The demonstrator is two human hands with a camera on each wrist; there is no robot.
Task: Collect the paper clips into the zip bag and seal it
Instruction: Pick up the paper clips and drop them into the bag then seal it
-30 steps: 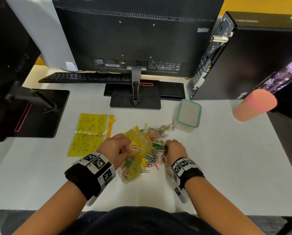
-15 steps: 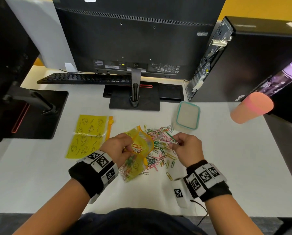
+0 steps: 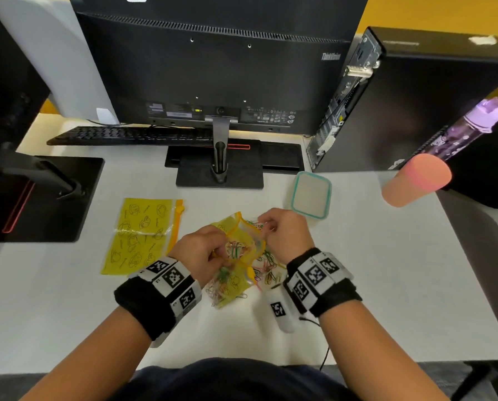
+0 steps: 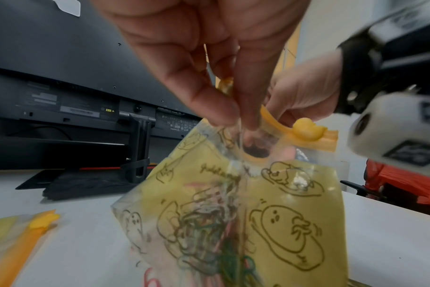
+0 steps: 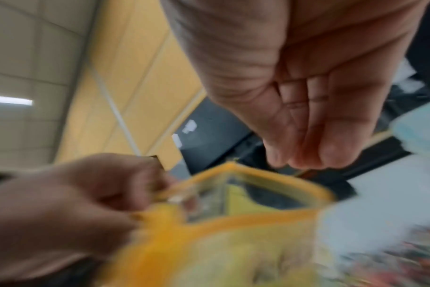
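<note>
Yellow plastic, printed with cartoon figures, makes up the zip bag (image 3: 236, 256), which hangs above the surface (image 3: 386, 285) between both hands. The left hand (image 3: 201, 253) pinches the bag's orange zip edge and holds the mouth open. The right hand (image 3: 285, 235) sits at the far side of the mouth with its fingers bunched together; a few clips seem to be between them in the head view, but the wrist view is too blurred to be sure. The zip slider (image 4: 307, 129) rides at one end of the strip, so the bag is unsealed.

A good share of the paper clips (image 3: 227, 280) already lies tangled in the bottom of the bag. Loose clips (image 3: 268, 269) are scattered on the surface just under and beside the right wrist, so collecting looks roughly midway. What is left, by my reading: more handfuls into the bag, then running the slider across to close it.

A second bag (image 3: 139, 234) lies flat to the left, and a lidded box (image 3: 311, 195) stands just beyond the right hand.
</note>
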